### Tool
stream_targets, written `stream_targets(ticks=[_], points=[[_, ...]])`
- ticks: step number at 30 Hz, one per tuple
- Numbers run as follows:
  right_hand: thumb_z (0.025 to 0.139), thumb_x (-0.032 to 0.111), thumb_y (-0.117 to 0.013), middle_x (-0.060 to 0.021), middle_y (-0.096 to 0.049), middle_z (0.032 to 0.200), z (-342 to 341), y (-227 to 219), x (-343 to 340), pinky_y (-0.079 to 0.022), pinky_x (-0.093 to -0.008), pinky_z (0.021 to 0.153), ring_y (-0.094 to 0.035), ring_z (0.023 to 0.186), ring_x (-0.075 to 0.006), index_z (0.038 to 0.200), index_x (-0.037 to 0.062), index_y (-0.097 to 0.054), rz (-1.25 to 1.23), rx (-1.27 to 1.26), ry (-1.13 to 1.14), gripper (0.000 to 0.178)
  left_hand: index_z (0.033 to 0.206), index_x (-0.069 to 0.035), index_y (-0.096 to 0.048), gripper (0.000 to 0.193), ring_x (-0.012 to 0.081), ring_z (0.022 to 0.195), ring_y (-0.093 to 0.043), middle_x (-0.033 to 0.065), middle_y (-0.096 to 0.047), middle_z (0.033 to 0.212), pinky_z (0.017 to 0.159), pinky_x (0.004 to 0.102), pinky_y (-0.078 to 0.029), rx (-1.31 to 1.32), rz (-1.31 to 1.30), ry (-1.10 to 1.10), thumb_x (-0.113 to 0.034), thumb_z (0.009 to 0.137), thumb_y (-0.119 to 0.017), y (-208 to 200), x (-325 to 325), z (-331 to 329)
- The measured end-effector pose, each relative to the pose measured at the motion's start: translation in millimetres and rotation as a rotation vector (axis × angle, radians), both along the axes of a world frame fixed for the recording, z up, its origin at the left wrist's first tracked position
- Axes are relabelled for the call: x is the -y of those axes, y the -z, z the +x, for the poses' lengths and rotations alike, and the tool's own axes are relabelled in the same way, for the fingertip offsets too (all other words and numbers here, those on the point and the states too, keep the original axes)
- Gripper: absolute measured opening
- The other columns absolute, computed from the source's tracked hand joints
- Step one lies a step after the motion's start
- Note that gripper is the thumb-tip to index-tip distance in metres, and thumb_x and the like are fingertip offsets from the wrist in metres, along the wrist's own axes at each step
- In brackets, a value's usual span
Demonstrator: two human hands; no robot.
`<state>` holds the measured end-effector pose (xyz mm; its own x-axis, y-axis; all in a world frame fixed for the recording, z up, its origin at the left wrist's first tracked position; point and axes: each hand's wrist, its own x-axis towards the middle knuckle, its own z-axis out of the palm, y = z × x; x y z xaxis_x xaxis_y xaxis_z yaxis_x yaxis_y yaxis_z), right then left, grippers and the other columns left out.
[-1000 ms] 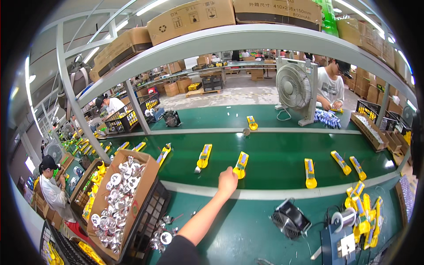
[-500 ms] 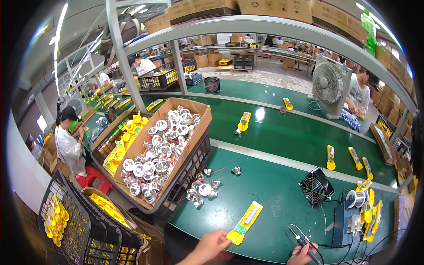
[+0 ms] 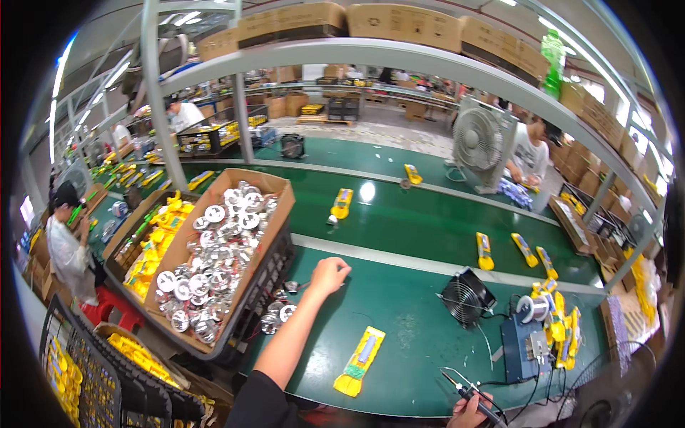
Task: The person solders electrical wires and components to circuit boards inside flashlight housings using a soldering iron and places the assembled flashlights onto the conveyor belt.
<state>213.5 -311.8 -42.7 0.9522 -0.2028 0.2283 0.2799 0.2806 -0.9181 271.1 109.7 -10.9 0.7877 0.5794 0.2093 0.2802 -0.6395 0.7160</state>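
Our left hand reaches out w/ fingers curled loosely, grasping nothing we can see, over the loose silver reflector cups lying beside the cardboard box of them, kept close for easy picking. Right hand grips a soldering iron at the near edge; the yellow flashlight body lies flat on the green bench btwn both hands, apart from each.

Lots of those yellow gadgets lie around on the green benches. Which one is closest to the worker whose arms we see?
The yellow gadget lying alone on the near bench, between the left hand and the right hand. The others lie on the conveyor beyond or are piled at the far right.
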Motion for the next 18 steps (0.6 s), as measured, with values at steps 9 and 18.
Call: stream_targets(ticks=[9,18], points=[[0.078,0.018,-0.057,-0.0069,-0.047,0.068,34.9,-43.1,-3.9,-0.035,-0.0177,0.032,-0.045,0.039,-0.0087,0.087,0.0008,-0.041,-0.099,0.098,-0.333,0.025,0.076,0.002,-0.052,0.009,0.0064,0.052,-0.046,0.0040,-0.052,0.059,0.047,0.0226,-0.035,0.348,-0.234,-0.049,-0.007,0.080,-0.052,-59.3,91.4,-107.5],[0.073,0.022,-0.062,-0.0065,-0.052,0.050,41.6,-67.2,-80.4,-0.045,-0.0262,0.041,-0.052,0.039,-0.0161,0.075,-0.0012,-0.045,-0.406,0.513,-0.849,0.028,0.069,0.000,-0.058,0.009,0.0023,0.049,-0.045,0.0071,-0.052,0.098,0.044,0.0173,-0.036,0.201,-0.490,-0.290,-0.007,0.072,-0.062,-2.6,193.8,-190.4]])
